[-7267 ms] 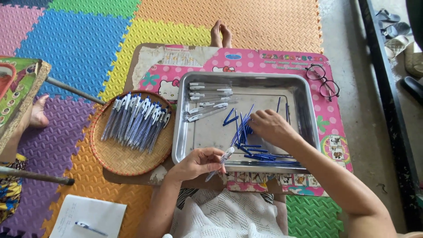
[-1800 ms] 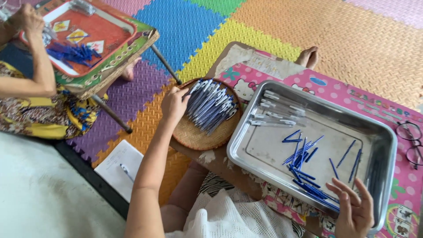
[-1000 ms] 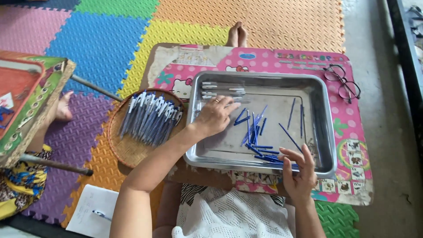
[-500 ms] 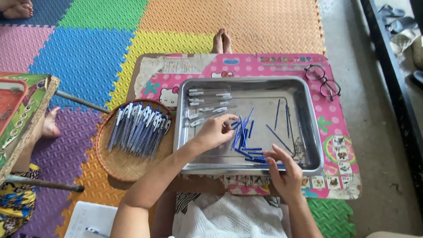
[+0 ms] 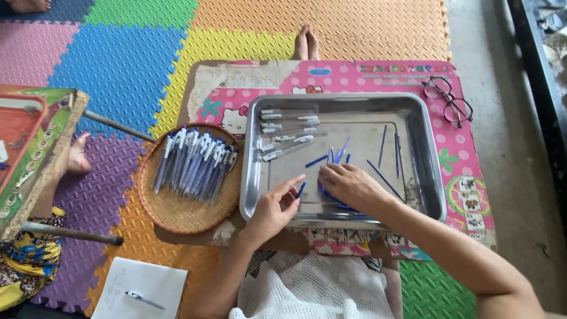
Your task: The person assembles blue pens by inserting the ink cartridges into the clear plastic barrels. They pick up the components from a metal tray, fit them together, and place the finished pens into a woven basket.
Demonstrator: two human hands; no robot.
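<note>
- Nearest to me, low in the view, I see the white lace garment [image 5: 322, 289] over the person's lap, and to the left of it a white sheet of paper [image 5: 139, 286] on the foam mat with one pen lying on it.
- My left hand [image 5: 273, 208] rests on the near rim of the metal tray [image 5: 428, 153]; its fingers are loosely curled, and a blue refill [image 5: 301, 189] sits at the fingertips, though I cannot tell whether it is truly pinched or only touched.
- My right hand [image 5: 349, 185] lies palm down inside the tray, fingers spread and flat over a cluster of blue refills [image 5: 331, 156]; it grips nothing that I can make out.
- More loose refills lie scattered to the right of that hand on the tray floor.
- Farther back in the tray's left corner lie several clear pen barrels [image 5: 286, 131], roughly side by side.
- Left of the tray, just beside it, a round woven basket [image 5: 177, 212] holds a pile of assembled pens [image 5: 195, 160].
- The tray sits on a pink low table [image 5: 460, 195]; a pair of glasses [image 5: 447, 101] lies at its far right corner.
- Beyond the table edge a bare foot [image 5: 306, 42] rests on the coloured foam mat [image 5: 118, 59].
</note>
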